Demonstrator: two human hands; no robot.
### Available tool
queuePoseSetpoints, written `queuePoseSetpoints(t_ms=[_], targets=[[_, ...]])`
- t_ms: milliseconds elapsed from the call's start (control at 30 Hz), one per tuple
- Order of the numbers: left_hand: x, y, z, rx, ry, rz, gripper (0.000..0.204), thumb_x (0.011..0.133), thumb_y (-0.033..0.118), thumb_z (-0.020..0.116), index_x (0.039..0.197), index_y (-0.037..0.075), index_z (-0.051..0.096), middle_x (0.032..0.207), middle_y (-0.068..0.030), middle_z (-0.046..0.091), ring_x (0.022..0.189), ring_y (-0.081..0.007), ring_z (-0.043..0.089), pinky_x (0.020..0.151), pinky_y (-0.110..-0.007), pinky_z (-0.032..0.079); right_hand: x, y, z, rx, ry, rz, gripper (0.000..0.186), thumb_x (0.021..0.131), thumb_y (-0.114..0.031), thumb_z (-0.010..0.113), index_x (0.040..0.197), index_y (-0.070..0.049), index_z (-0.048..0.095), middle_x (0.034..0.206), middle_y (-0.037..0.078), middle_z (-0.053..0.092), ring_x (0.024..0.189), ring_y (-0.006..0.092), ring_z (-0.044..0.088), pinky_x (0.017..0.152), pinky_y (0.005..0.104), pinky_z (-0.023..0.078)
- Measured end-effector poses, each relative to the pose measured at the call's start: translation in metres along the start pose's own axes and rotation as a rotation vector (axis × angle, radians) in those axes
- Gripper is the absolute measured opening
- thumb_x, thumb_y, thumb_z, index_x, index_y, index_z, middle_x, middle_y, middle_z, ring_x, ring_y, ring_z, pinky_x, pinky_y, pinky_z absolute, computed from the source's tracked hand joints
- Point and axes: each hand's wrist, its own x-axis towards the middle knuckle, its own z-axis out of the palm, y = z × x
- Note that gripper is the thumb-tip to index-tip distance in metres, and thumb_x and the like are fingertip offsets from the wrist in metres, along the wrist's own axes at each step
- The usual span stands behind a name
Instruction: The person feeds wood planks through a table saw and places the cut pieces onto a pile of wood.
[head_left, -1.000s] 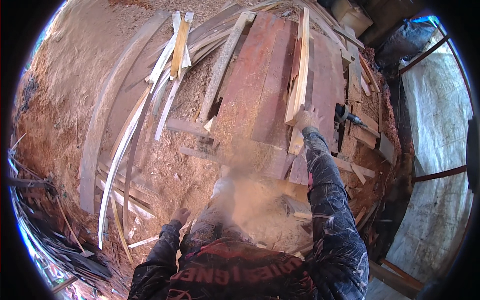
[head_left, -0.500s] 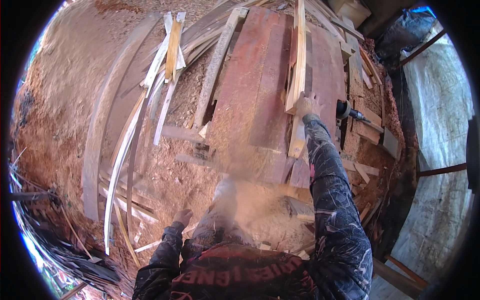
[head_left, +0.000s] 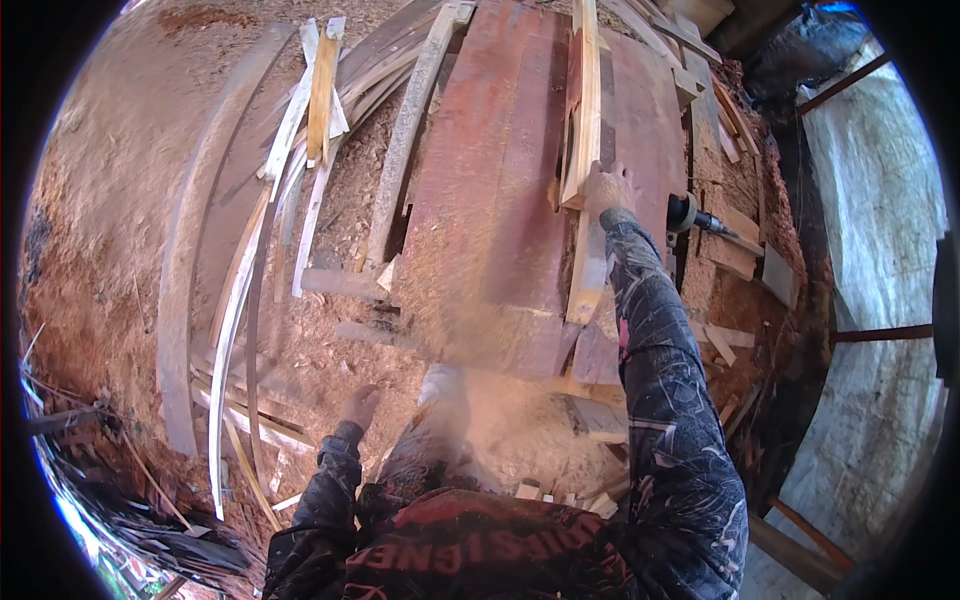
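Note:
My right hand (head_left: 608, 190) is stretched forward against the right side of a pale wooden strip (head_left: 586, 110), near its close end. Its fingers look spread, and they seem to touch the strip rather than wrap round it. Beneath and nearer to me is another pale wood piece (head_left: 588, 270). Both lie on wide reddish boards (head_left: 490, 150) dusted with sawdust. My left hand (head_left: 362, 405) hangs low on the left, over the sawdust-covered ground, holding nothing, its fingers loosely apart. Right of my right hand lies a dark power tool (head_left: 688, 213) with a cord.
Long thin offcuts (head_left: 240, 320) and a curved plank (head_left: 185, 260) lie on the left. A sawdust-coated beam (head_left: 415, 130) flanks the boards. Several wood blocks (head_left: 600, 418) lie near my feet. A whitish sheet (head_left: 880, 200) hangs on the right. Dust hangs in the air before me.
My right hand has moved slightly away from me along the boards, and the pale strip's near end has shifted the same way. My left hand has risen a little.

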Motion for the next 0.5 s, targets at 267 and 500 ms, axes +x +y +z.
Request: queuePoseSetpoints(t_ms=[267,500], targets=[[0.025,-0.019,0.021,-0.089,-0.056,-0.003,0.045,0.092,0.034,0.061,0.12,-0.001,0.065,0.113,-0.0209,0.069,0.106,-0.0312,0.067,0.091,-0.038,0.051,0.05,0.002,-0.004,-0.032,-0.025,0.008,0.072,0.076,-0.023,0.074,0.141,-0.024,0.046,0.139,0.016,0.044,0.131,0.0407,0.041,0.104,0.0637,0.037],[-0.012,-0.092,0.007,0.047,-0.089,-0.205,0.042,0.089,0.036,0.058,0.108,0.001,0.07,0.102,-0.0227,0.071,0.102,-0.0341,0.067,0.089,-0.041,0.051,0.132,-0.003,-0.016,-0.042,-0.021,0.035,0.079,0.069,-0.025,0.081,0.141,-0.028,0.049,0.139,0.014,0.045,0.131,0.0396,0.042,0.102,0.0633,0.04]])
